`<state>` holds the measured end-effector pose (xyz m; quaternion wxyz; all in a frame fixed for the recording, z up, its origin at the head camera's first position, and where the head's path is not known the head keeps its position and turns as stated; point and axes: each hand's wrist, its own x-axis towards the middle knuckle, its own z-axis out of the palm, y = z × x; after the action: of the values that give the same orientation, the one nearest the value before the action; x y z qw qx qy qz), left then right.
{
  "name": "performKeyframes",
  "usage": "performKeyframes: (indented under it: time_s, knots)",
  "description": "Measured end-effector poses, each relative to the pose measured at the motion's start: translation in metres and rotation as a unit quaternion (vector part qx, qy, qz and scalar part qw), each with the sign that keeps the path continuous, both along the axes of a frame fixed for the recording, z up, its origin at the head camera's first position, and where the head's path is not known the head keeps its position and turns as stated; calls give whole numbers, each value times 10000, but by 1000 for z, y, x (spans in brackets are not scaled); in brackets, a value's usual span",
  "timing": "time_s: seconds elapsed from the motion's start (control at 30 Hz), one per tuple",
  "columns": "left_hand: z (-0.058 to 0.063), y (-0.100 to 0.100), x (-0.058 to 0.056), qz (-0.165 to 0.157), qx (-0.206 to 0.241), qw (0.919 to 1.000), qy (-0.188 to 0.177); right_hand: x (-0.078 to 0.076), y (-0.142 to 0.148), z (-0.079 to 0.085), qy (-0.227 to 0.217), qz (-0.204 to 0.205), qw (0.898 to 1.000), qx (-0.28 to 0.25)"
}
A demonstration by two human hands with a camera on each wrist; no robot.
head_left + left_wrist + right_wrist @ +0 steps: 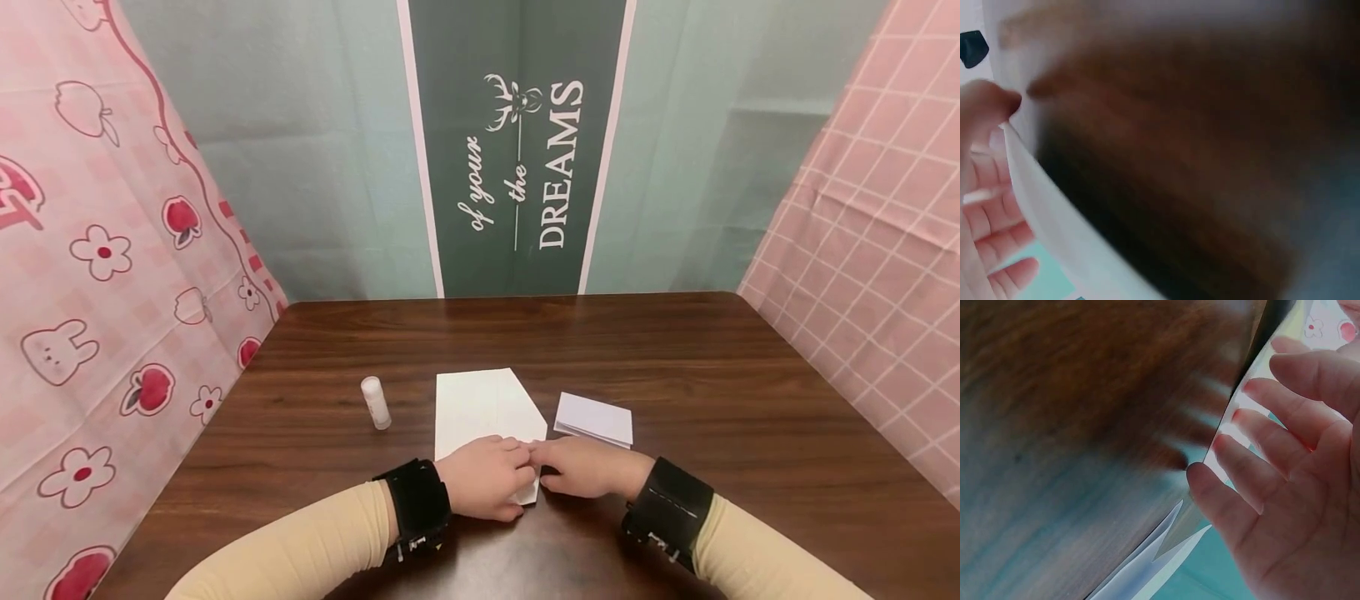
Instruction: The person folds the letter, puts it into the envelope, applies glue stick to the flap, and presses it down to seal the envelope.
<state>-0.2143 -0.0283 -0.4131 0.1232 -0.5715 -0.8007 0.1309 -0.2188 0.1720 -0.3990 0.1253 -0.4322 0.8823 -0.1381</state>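
A white sheet of paper [483, 404] with a slanted upper right corner lies on the brown table [360, 342]. My left hand [487, 477] rests on its lower part, thumb [997, 103] right at the paper's near edge and fingers relaxed over the sheet. From the right, my right hand [588, 467] reaches to the paper's right edge. Its fingers [1254, 469] are extended, with the fingertips along that edge, close to the left hand's fingers. The hands cover the lower part of the sheet.
Left of the sheet lies a white capped glue stick [377, 403]. A folded white paper [594, 417] sits just beyond the right hand. Behind the table hangs a green curtain [337, 167], with pink patterned cloths at both sides.
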Motion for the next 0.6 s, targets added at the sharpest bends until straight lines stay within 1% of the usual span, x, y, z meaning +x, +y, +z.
performKeyframes:
  time_s: [0.2, 0.3, 0.37, 0.47, 0.6]
  knots:
    - [-1, 4, 11, 447, -40, 9981, 425, 0, 0, -1, 8, -36, 10000, 4]
    - [0, 7, 15, 682, -75, 9964, 495, -1, 0, -1, -46, -93, 9999, -23]
    - [2, 9, 18, 845, -113, 9954, 440, -1, 0, -1, -110, -145, 9998, -42]
    - [5, 13, 20, 1037, -301, 9938, 246, -2, 0, -2, -221, -143, 9996, -121]
    - [7, 17, 21, 1129, -525, 9922, -2, -5, 3, -2, -273, -63, 9992, -273]
